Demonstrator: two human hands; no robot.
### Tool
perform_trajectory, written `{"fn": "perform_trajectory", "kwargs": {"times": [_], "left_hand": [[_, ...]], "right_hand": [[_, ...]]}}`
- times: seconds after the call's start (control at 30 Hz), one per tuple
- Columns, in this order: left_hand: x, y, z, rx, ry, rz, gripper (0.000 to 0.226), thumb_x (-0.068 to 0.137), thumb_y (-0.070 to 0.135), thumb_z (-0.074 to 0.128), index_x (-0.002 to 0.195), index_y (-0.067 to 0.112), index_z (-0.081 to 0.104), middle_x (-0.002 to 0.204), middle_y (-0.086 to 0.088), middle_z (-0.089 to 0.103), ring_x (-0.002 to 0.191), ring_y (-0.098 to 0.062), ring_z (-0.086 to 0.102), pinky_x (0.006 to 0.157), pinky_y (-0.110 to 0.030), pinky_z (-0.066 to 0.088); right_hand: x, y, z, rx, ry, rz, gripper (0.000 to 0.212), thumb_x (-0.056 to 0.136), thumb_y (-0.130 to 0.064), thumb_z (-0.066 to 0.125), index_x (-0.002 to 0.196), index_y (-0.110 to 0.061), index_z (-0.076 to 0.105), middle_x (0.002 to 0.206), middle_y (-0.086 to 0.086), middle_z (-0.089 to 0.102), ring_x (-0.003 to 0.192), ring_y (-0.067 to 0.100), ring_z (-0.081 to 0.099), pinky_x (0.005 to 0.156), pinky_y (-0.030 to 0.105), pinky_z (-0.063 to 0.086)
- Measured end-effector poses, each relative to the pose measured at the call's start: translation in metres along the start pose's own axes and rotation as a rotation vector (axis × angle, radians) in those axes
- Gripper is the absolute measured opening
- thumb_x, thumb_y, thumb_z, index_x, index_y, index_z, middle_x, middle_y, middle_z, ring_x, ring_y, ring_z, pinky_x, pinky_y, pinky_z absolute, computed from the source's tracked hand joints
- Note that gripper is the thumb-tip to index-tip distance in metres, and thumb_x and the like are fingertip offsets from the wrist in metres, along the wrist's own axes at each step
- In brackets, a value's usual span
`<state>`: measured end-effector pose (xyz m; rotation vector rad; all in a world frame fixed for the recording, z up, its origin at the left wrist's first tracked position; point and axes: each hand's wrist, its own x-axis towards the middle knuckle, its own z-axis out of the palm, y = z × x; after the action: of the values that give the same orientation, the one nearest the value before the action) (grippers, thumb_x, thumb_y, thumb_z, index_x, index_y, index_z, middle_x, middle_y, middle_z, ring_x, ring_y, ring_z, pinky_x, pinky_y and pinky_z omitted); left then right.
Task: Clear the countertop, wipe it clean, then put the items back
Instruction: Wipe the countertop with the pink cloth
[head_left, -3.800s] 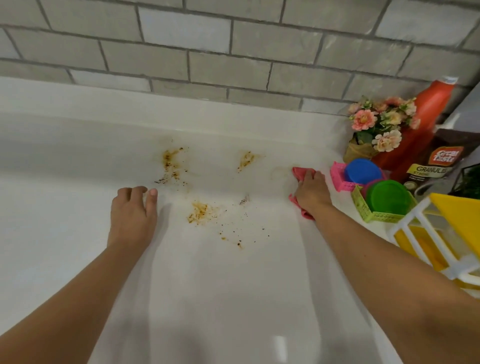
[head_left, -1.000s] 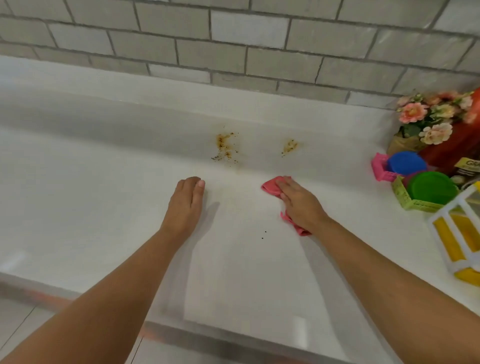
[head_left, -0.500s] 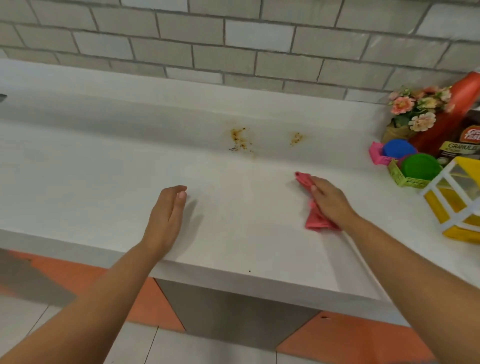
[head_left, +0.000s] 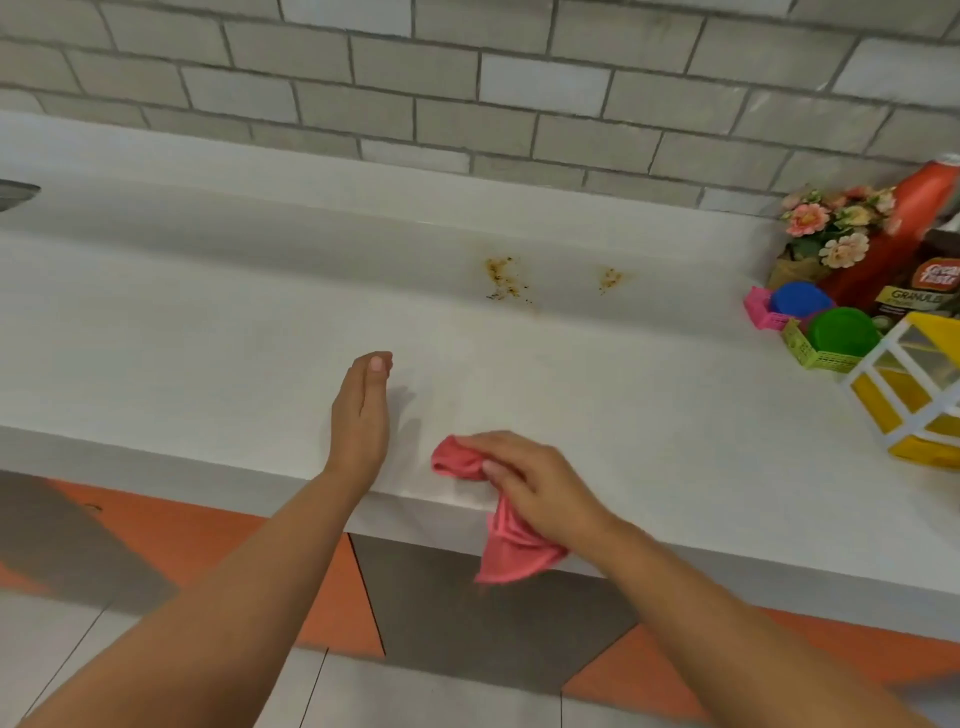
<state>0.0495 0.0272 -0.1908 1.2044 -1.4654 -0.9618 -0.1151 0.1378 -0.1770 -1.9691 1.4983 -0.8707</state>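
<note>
The right hand (head_left: 540, 488) grips a pink cloth (head_left: 498, 540) at the worktop (head_left: 208, 353) front edge; left hand (head_left: 361, 415) stands edge-on beside it, two brown stains (head_left: 501, 278) behind

The cloth (head_left: 511, 551) is showing pink, the table (head_left: 208, 338) white with orange-brown stains (head_left: 501, 278). The wall (head_left: 467, 104) is showing a grey brick pattern, the rack (head_left: 883, 402) yellow and white.

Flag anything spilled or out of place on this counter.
Yes. At the back of the countertop sit a larger brown splatter and, to its right, a smaller splatter. The right hand grips the pink cloth at the front edge, away from both, its tail hanging over the edge.
</note>
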Motion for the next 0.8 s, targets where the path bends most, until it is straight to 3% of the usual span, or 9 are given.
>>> {"fn": "perform_trajectory", "kwargs": {"times": [0.1, 0.17, 0.23, 0.33, 0.43, 0.57, 0.7, 0.73, 0.8], "left_hand": [[-0.009, -0.007, -0.015, 0.111, 0.013, 0.099, 0.034, 0.101, 0.028, 0.031, 0.12, 0.012, 0.056, 0.116, 0.003, 0.057, 0.109, -0.009, 0.052, 0.092, -0.019, 0.035], [-0.011, -0.014, -0.021, 0.168, 0.055, 0.138, 0.033, 0.101, 0.024, 0.033, 0.119, 0.01, 0.056, 0.113, 0.005, 0.056, 0.106, -0.008, 0.05, 0.091, -0.021, 0.036], [-0.011, -0.017, -0.021, 0.182, 0.094, 0.122, 0.032, 0.101, 0.023, 0.033, 0.117, 0.008, 0.056, 0.108, 0.005, 0.053, 0.103, -0.009, 0.048, 0.089, -0.022, 0.035], [-0.01, -0.015, -0.013, 0.217, 0.111, 0.137, 0.037, 0.099, 0.032, 0.031, 0.114, 0.009, 0.056, 0.103, 0.007, 0.05, 0.098, -0.009, 0.046, 0.085, -0.021, 0.033], [-0.009, -0.017, -0.013, 0.198, 0.15, 0.158, 0.046, 0.094, 0.036, 0.026, 0.116, 0.007, 0.055, 0.108, 0.002, 0.053, 0.101, -0.009, 0.047, 0.088, -0.021, 0.034], [-0.01, -0.019, -0.018, 0.044, 0.232, 0.147, 0.056, 0.091, 0.046, 0.022, 0.121, 0.008, 0.051, 0.118, -0.004, 0.055, 0.11, -0.011, 0.05, 0.092, -0.018, 0.036], [-0.012, -0.017, -0.019, 0.0, 0.201, 0.124, 0.048, 0.094, 0.037, 0.023, 0.125, 0.008, 0.048, 0.121, -0.008, 0.055, 0.112, -0.012, 0.051, 0.087, 0.001, 0.034], [-0.011, -0.017, -0.019, 0.003, 0.188, 0.118, 0.049, 0.094, 0.038, 0.023, 0.125, 0.009, 0.048, 0.122, -0.007, 0.055, 0.114, -0.013, 0.051, 0.088, 0.001, 0.034], [-0.011, -0.016, -0.018, 0.017, 0.169, 0.129, 0.054, 0.093, 0.045, 0.021, 0.126, 0.011, 0.047, 0.124, -0.005, 0.053, 0.117, -0.013, 0.05, 0.092, -0.006, 0.034]], "right_hand": [[0.023, 0.05, -0.055, -0.135, 0.309, 0.241, 0.034, 0.095, -0.009, 0.045, 0.127, -0.01, 0.056, 0.129, 0.002, 0.056, 0.12, 0.016, 0.051, 0.096, 0.008, 0.032], [0.039, 0.086, -0.072, -0.31, 0.296, 0.479, 0.039, 0.099, -0.011, 0.036, 0.137, -0.008, 0.044, 0.142, 0.01, 0.044, 0.132, 0.024, 0.039, 0.106, 0.02, 0.026], [0.06, 0.103, -0.065, -0.481, 0.319, 0.6, 0.042, 0.099, -0.014, 0.033, 0.139, -0.002, 0.036, 0.145, 0.018, 0.037, 0.134, 0.029, 0.034, 0.111, 0.034, 0.025], [0.104, 0.079, -0.023, -0.563, 0.278, 0.512, 0.05, 0.094, -0.015, 0.043, 0.141, -0.001, 0.033, 0.146, 0.018, 0.032, 0.135, 0.031, 0.031, 0.113, 0.036, 0.024], [0.13, 0.032, 0.032, -0.488, 0.091, 0.217, 0.053, 0.09, -0.014, 0.047, 0.142, -0.015, 0.038, 0.148, 0.01, 0.034, 0.138, 0.026, 0.028, 0.114, 0.029, 0.018], [0.083, -0.011, 0.057, -0.384, -0.082, -0.004, 0.042, 0.101, -0.018, 0.033, 0.142, -0.017, 0.038, 0.151, 0.002, 0.033, 0.142, 0.014, 0.022, 0.114, 0.025, 0.015], [0.026, 0.023, -0.006, -0.332, -0.093, 0.105, 0.038, 0.102, -0.03, 0.027, 0.139, -0.037, 0.034, 0.15, -0.018, 0.025, 0.139, -0.004, 0.014, 0.118, 0.034, 0.001], [0.018, 0.039, -0.029, -0.347, -0.054, 0.18, 0.035, 0.102, -0.031, 0.027, 0.134, -0.043, 0.034, 0.148, -0.02, 0.027, 0.139, -0.004, 0.016, 0.117, 0.038, 0.0], [0.009, 0.071, -0.07, -0.422, 0.065, 0.371, 0.038, 0.101, -0.034, 0.027, 0.137, -0.037, 0.037, 0.152, -0.012, 0.028, 0.142, 0.006, 0.019, 0.116, 0.043, 0.002]]}}
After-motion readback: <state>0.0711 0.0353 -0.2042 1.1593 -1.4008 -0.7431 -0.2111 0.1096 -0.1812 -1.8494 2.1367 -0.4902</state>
